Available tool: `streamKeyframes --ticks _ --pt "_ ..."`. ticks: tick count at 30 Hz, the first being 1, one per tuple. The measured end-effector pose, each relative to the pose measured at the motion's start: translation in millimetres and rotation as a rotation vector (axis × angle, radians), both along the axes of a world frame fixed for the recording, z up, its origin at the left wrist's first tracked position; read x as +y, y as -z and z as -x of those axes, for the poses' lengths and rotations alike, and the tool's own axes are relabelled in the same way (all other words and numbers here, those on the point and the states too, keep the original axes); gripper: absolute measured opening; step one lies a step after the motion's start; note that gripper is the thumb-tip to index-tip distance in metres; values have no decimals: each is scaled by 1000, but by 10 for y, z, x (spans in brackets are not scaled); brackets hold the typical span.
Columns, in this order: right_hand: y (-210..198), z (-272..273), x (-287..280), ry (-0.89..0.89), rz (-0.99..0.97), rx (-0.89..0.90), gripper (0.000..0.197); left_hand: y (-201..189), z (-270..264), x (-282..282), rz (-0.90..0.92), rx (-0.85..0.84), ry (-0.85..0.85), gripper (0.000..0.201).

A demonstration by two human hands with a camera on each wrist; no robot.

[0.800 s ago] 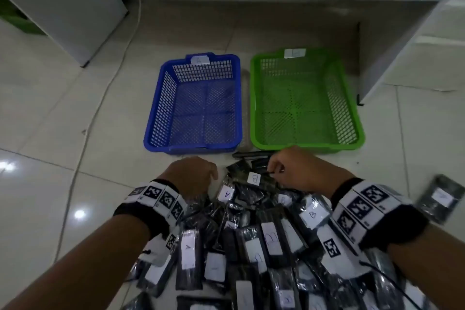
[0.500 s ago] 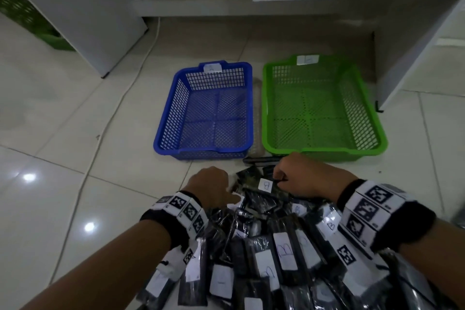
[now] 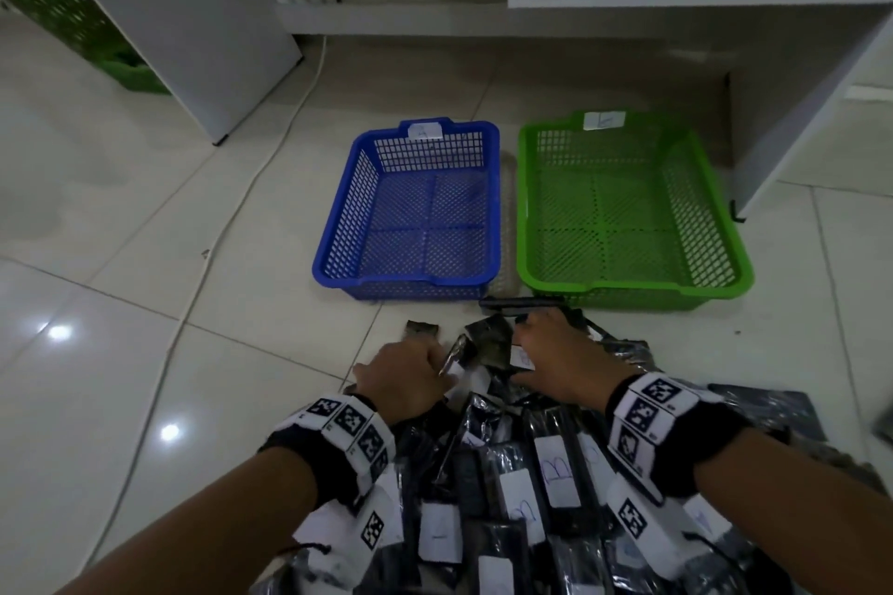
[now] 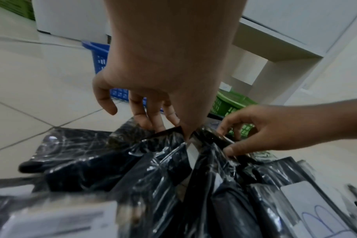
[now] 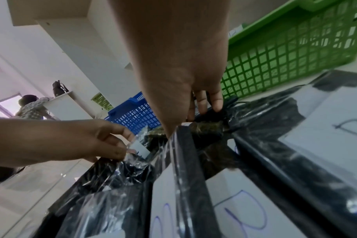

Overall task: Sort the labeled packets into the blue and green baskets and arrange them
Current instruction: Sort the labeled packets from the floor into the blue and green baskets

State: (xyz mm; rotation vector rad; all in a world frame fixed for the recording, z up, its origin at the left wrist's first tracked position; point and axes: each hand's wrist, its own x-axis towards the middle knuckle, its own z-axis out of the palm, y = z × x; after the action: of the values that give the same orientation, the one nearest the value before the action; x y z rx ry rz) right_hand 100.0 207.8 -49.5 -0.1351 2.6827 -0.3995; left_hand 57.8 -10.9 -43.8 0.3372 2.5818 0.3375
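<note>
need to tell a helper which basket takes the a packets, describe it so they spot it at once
Two empty mesh baskets sit side by side on the tiled floor beyond the packet pile. Take the blue basket, left of the green basket. Its far rim carries a white tag marked A.

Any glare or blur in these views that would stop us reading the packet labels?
Head view: ceiling-light glare spots on the floor tiles, B label legible, edges bowed by the wide lens. Left wrist view: near packets smeared with blur, plastic sheen. Right wrist view: handwritten label readable though close and stretched; wrap reflections.
</note>
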Motion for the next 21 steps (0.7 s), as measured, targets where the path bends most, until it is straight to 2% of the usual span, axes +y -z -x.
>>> streamKeyframes --ticks 3,7,9,11,16,21 --pt "-46 -15 -41 13 73 5 49 -68 -44 -127 -198 2 -91 18" --pt "-254 36 -69 44 255 -50 46 -116 -113 -212 -462 106 -279 14" --pt "-430 102 -48 51 377 -87 51 -211 -96 -222 -589 158 -297 11" --pt "-653 203 32 64 438 -71 53 -362 24 -207 -644 221 -245 15" --pt "-1110 429 430 207 484 173 47 -845 578 -8 -558 388 -55 20" --pt "-1130 567 933 318 410 372 32 -876 1105 236 -400 437 66 22"
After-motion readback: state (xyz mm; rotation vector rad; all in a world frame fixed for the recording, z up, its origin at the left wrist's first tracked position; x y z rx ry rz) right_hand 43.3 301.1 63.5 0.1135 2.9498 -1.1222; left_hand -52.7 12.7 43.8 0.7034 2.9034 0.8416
